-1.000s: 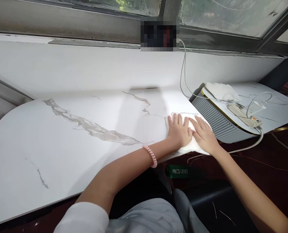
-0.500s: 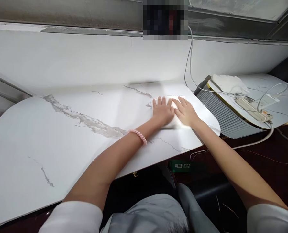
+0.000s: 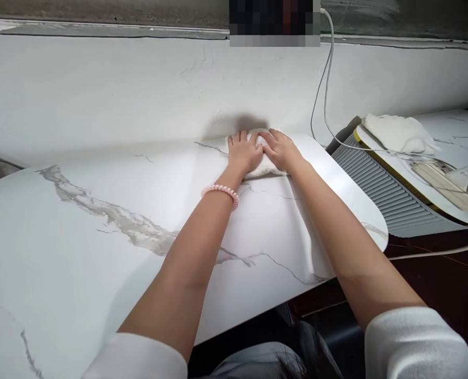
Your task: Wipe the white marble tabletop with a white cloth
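A folded white cloth (image 3: 266, 167) lies on the white marbled tabletop (image 3: 100, 273), close to its back edge by the wall. My left hand (image 3: 245, 153) presses flat on the left part of the cloth, fingers stretched out. Beside it, my right hand (image 3: 282, 150) rests on the right part, its fingers also spread. The two thumbs nearly meet over the middle. Both palms hide much of the cloth. A pink coiled band (image 3: 221, 190) circles my left wrist.
The white wall (image 3: 119, 95) rises right behind the tabletop. At right, another marbled surface with a ribbed side (image 3: 379, 184) carries a second white cloth (image 3: 399, 131) and a power strip (image 3: 441, 184). A white cable (image 3: 326, 100) hangs down the wall and runs across there.
Both hands and the cloth have slid away from me, toward the wall at the tabletop's back edge. The view has also shifted. The hands stay flat on the cloth.
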`<state>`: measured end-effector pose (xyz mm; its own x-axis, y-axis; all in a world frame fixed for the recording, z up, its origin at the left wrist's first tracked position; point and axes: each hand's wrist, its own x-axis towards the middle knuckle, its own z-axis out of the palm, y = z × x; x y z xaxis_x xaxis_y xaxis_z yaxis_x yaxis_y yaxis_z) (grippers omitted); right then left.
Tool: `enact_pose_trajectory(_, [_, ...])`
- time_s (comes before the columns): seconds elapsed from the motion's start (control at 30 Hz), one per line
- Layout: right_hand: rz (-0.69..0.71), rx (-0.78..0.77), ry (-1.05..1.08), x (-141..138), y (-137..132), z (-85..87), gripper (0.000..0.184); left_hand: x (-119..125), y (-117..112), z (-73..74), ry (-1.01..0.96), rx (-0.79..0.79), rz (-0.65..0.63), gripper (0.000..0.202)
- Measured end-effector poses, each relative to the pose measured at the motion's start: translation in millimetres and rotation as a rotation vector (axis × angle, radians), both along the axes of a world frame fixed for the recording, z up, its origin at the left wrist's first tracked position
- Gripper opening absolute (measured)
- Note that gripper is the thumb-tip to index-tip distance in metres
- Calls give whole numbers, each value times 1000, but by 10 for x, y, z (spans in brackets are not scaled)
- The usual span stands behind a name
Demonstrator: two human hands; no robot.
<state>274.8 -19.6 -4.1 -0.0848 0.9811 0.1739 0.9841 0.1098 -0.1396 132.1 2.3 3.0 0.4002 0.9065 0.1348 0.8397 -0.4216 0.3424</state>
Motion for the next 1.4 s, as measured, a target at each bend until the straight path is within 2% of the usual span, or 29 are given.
enact_pose_trajectory(0.2, [38, 46, 32, 52, 106, -67, 55, -9, 70, -19, 13, 12, -2, 54])
enact_pose_trajectory(0.3, [54, 40, 26, 59, 42, -84, 55, -24, -35, -25, 28, 8, 14, 55])
enact_pose_trajectory(0.4, [54, 11, -5, 3, -150, -79, 56, -93, -260, -14, 52, -20, 28, 57])
enact_pose_trajectory(0.53, [72, 2, -41, -168, -666, -65, 58, -272, -723, 6, 75, -44, -14, 58])
enact_pose_trajectory(0.8, [14, 19, -33, -675, -2014, -23, 59, -724, -1837, 5, 110, 9, -107, 55])
enact_pose_trajectory(0.9, [51, 48, -27, -872, -2378, -32, 60, -943, -2180, 0, 129, 26, -131, 55])
enact_pose_trajectory(0.97, [82, 60, -27, -986, -2527, -41, 61, -1082, -2333, 3, 142, 23, -133, 56])
enact_pose_trajectory(1.07, [110, 51, -28, -1111, -2587, -47, 63, -1240, -2424, 24, 160, -2, -115, 58])
enact_pose_trajectory(1.17, [120, 30, -33, -1175, -2479, -33, 64, -1325, -2370, 60, 175, -8, -104, 57])
enact_pose_trajectory(1.3, [141, -13, -56, -1232, -2176, 26, 63, -1359, -2154, 111, 188, 7, -88, 57])
enact_pose_trajectory(1.4, [151, -65, -75, -1311, -1873, 81, 62, -1349, -1898, 144, 154, -102, 30, 58])
